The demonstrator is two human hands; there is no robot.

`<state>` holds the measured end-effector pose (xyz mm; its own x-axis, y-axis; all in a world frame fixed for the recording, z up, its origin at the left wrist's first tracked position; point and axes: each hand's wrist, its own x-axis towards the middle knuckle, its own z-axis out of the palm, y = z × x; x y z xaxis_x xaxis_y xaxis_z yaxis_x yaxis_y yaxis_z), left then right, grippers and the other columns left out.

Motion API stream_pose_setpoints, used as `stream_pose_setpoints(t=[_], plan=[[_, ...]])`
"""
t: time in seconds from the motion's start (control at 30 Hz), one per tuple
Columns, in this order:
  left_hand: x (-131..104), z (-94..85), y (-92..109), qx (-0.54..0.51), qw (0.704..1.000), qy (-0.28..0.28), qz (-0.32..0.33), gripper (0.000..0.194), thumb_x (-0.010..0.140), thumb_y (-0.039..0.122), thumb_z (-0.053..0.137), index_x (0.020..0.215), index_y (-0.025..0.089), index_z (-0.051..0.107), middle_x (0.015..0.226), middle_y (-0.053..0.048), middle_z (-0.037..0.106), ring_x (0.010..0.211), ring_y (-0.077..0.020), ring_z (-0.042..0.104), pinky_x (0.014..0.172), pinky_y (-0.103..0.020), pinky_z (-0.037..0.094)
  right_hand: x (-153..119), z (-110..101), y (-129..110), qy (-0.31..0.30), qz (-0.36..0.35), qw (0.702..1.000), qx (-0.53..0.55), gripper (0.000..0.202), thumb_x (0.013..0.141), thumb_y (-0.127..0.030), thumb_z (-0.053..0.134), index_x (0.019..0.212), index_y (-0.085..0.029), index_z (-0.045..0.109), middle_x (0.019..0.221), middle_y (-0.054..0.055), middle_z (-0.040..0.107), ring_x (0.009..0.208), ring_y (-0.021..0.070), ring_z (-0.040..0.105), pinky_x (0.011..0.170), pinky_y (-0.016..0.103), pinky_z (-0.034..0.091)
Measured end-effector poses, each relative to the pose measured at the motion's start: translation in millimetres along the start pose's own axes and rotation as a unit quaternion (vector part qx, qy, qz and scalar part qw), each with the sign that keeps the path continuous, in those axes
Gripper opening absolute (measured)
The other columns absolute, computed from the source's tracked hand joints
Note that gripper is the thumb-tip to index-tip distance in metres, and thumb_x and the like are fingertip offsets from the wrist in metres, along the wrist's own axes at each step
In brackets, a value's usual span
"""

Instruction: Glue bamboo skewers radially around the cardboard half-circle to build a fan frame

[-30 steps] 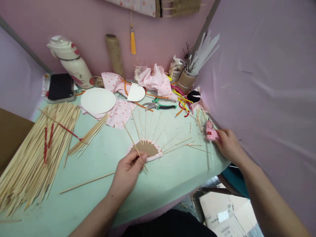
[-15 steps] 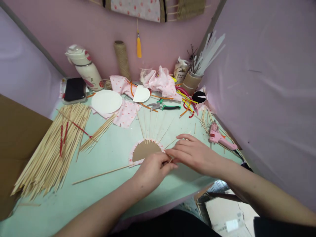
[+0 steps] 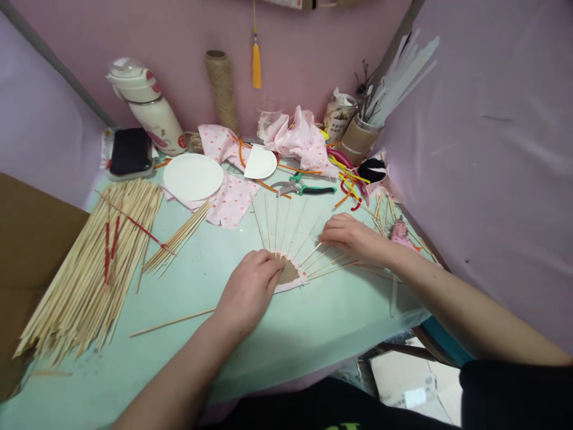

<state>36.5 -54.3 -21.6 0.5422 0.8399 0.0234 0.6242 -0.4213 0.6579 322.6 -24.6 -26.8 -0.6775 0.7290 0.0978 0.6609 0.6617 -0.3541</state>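
Note:
A half-round brown cardboard piece [image 3: 289, 273], edged with pink dotted fabric, lies on the table with several thin bamboo sticks [image 3: 286, 224] fanning out from its curved rim. My left hand [image 3: 250, 283] is closed over its left part, the fingertips pressed down near the stick ends. To the right, my right hand [image 3: 353, 236] pinches the outer part of one bamboo stick [image 3: 311, 254] between thumb and fingers. Other sticks of the fan run beneath that hand. One loose stick [image 3: 172, 322] reaches out from under my left wrist.
A large pile of bamboo sticks [image 3: 89, 269] lies at left, a smaller bundle [image 3: 179, 239] beside it. Behind are a white disc [image 3: 193, 177], green-handled pruning shears [image 3: 313, 190], dotted fabric [image 3: 298, 140], a bottle [image 3: 154, 116] and a twine spool [image 3: 221, 92]. A pink glue gun [image 3: 401, 233] sits at right.
My right hand has moved up and right from the fan's lower right corner to a stick's outer part. My left hand has shifted left and up onto the cardboard. The view has tilted down.

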Motion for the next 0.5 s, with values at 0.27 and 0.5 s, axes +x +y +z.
stream_pose_setpoints(t=[0.27,0.5], plan=[[-1.3,7.7,3.6,-0.019,0.999,-0.037,-0.03,0.025,0.091,0.024,0.048,0.09,0.024,0.073,0.093,-0.005,0.068,0.094,-0.0241,0.059,0.081,-0.033,0.046,6.8,6.5,6.0,-0.005,-0.009,1.0,0.002,0.031,0.102,-0.027,0.039,0.09,-0.017,0.067,0.078,0.005,0.061,0.079,0.0172,0.052,0.079,0.032,0.035],[1.0,5.8,8.3,0.01,0.995,-0.083,-0.045,0.028,0.094,0.02,0.043,0.099,0.023,0.07,0.106,-0.005,0.065,0.103,-0.023,0.057,0.09,-0.036,0.046,11.4,9.0,7.6,-0.008,-0.029,1.0,-0.001,0.031,0.102,-0.024,0.039,0.086,-0.019,0.066,0.074,0.004,0.06,0.075,0.0171,0.049,0.078,0.032,0.033]])
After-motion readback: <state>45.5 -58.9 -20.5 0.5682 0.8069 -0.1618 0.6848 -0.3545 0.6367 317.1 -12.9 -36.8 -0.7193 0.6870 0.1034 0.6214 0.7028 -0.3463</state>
